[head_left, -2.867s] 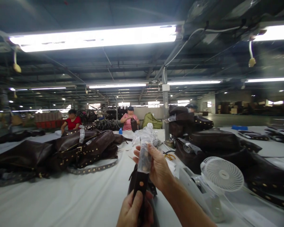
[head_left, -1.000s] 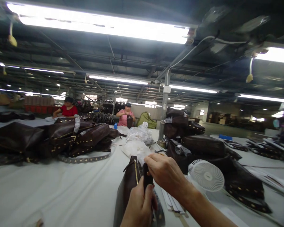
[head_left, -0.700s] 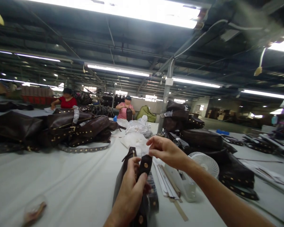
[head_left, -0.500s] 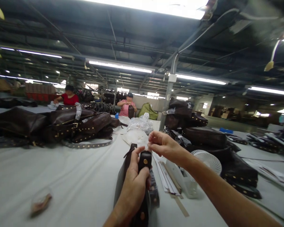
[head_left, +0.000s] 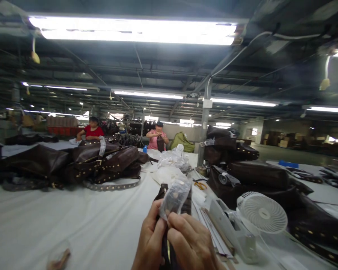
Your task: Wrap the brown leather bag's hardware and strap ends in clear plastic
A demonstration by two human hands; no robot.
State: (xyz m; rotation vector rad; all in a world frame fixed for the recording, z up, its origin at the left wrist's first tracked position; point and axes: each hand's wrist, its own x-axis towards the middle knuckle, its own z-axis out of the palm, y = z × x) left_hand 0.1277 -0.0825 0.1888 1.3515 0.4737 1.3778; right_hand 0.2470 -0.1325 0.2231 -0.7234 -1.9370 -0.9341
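In the head view, a dark studded strap wrapped in cloudy clear plastic film stands up between my hands. My left hand is closed on its left edge, thumb and fingers pinching the film. The curled fingers of my right hand pinch the lower part of the same wrapped strap from the right. Behind and below lies a dark brown leather bag, mostly hidden by both hands. A gold zip or trim line shows between my wrists.
Dark studded leather bags are heaped at left and right. Right of my hands are a white fan, a plastic tray, paper strips and orange-handled scissors. Crumpled plastic lies ahead. Two people work across the table.
My right hand has come down from above the strap's end to beside my left hand. The plastic-covered part of the strap is now raised between them. The view has shifted slightly.
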